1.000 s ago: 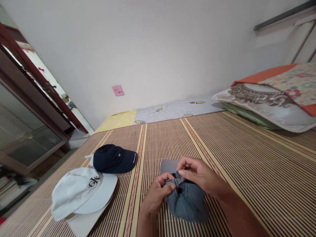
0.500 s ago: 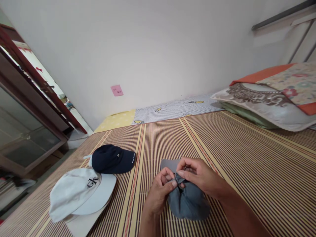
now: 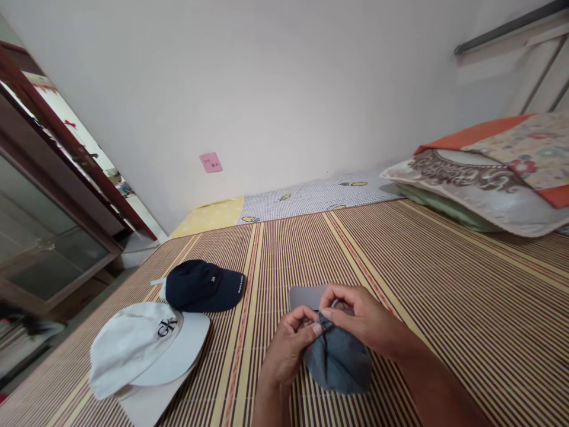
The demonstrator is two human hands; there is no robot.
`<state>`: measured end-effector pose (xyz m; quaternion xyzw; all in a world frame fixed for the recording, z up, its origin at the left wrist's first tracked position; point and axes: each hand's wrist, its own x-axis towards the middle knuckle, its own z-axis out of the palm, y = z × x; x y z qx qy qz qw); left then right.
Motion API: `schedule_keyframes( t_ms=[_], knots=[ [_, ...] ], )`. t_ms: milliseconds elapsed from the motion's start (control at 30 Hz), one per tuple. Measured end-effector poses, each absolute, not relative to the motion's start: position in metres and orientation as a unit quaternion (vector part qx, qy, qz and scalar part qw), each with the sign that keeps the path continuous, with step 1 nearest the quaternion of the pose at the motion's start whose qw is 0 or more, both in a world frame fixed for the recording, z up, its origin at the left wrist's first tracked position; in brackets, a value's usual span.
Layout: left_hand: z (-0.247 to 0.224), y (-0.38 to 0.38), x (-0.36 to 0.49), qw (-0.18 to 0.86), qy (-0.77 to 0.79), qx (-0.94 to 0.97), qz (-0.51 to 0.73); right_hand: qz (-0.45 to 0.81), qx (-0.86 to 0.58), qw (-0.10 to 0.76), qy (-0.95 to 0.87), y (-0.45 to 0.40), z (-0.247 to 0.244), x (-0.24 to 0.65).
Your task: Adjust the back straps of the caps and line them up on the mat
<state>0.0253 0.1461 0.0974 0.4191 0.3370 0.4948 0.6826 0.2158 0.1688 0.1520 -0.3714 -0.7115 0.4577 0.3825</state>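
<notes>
A blue-grey cap (image 3: 340, 362) rests on the striped bamboo mat (image 3: 377, 249), its lighter grey brim pointing away from me. My left hand (image 3: 293, 341) pinches the cap's strap edge from the left, thumb against fingers. From the right, my right hand (image 3: 351, 311) closes on the same strap, its thumb close to my left fingertips. What the fingertips do at the strap is partly hidden. To the left lie a navy cap (image 3: 195, 286) and, nearer me, a white cap (image 3: 128, 350) with a dark monogram, stacked over another pale brim.
Pillows (image 3: 480, 184) are piled at the right rear corner of the bed. Along the white wall runs a checked sheet (image 3: 306, 193) with a yellow part. A pink paper (image 3: 210, 162) sticks to the wall. Left of the bed stands a glass-fronted cabinet (image 3: 48, 237) by a door.
The back of the cap's crown has drawn in slightly, and the gap under the strap has narrowed. Both hands stay at the strap with small finger shifts. The other caps have not moved.
</notes>
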Motion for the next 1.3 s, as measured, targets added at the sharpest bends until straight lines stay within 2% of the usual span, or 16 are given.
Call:
schedule_keyframes(
  t_ms=[533,867,1100,1300],
  knots=[
    [0.099,0.145,0.027,0.673,0.318,0.438,0.503,0.469,-0.378,0.398,-0.692,0.169,0.153,0.213],
    [0.100,0.146,0.028,0.674,0.330,0.427,0.505,0.490,-0.372,0.363,-0.700,0.165,0.158,0.213],
    [0.103,0.145,0.028,0.677,0.315,0.428,0.510,0.506,-0.321,0.411,-0.687,0.169,0.158,0.221],
    [0.102,0.144,0.027,0.676,0.319,0.432,0.505,0.514,-0.342,0.388,-0.684,0.171,0.153,0.226]
  ],
)
